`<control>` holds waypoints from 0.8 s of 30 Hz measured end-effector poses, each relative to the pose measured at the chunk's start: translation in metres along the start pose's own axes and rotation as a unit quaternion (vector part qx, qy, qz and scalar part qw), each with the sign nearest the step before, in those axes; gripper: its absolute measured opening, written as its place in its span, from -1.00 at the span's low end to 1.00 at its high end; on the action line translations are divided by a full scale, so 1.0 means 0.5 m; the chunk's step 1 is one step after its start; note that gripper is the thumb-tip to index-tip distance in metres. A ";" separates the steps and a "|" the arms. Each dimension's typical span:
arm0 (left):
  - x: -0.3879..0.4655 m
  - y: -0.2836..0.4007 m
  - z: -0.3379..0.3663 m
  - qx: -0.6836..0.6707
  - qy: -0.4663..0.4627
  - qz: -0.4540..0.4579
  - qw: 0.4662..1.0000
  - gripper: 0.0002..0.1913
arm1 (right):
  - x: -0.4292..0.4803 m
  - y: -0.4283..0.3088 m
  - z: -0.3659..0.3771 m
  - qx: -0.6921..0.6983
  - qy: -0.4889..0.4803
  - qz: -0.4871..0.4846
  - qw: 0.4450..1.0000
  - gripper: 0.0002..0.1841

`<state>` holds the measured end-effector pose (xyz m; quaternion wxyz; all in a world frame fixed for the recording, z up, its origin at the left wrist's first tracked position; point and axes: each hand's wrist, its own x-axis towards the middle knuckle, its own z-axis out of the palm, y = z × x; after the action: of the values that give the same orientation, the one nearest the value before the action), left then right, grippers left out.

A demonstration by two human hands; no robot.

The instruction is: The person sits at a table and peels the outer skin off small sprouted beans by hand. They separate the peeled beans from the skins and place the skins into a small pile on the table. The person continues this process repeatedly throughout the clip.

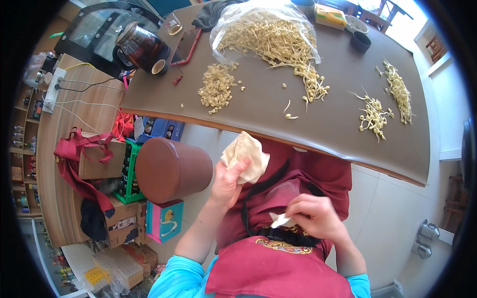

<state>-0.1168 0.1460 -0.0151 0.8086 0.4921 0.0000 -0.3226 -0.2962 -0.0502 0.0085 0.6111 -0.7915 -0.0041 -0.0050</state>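
My left hand [226, 182] grips a crumpled cream-coloured cloth or paper napkin [250, 156], thumb across its front, just off the table's near edge. Over my lap, my right hand [316, 218] pinches a small white piece, perhaps tissue [280, 221], between thumb and fingers. Below both hands is a dark red apron [275, 272] with an embroidered emblem. On the brown-covered table [257, 100] lies an open clear plastic bag [227, 41] full of soybean sprouts [268, 37]. A pile of loose bean pieces or hulls [216, 87] lies nearer me.
Two smaller sprout heaps [374, 115] [398, 91] lie at the right. A glass pot of dark liquid [143, 46], a small cup [159, 67] and a red-edged phone [186, 46] stand or lie at the left. A brown round stool [173, 169] is beside my left arm.
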 end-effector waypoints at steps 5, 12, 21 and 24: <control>-0.023 -0.001 -0.002 0.058 -0.030 -0.057 0.996 -0.75 | 0.016 0.060 0.098 -0.338 0.035 -0.113 0.934 -0.69; -0.005 0.041 -0.006 0.118 0.073 0.096 0.986 -0.79 | 0.047 0.111 0.140 -0.518 -0.022 -0.084 0.851 -0.85; 0.327 0.295 -0.114 0.698 0.226 0.530 0.425 -0.73 | 0.084 0.112 0.144 -0.423 -0.175 -0.040 0.888 -0.93; 0.394 0.295 -0.122 0.730 0.124 0.435 0.513 -0.72 | 0.090 0.118 0.114 -0.455 -0.192 0.041 0.868 -0.86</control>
<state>0.1354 0.1372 0.0085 0.1960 0.8826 -0.3487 0.2471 -0.2502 -0.0103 -0.0625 0.1698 -0.9667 -0.0860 0.1709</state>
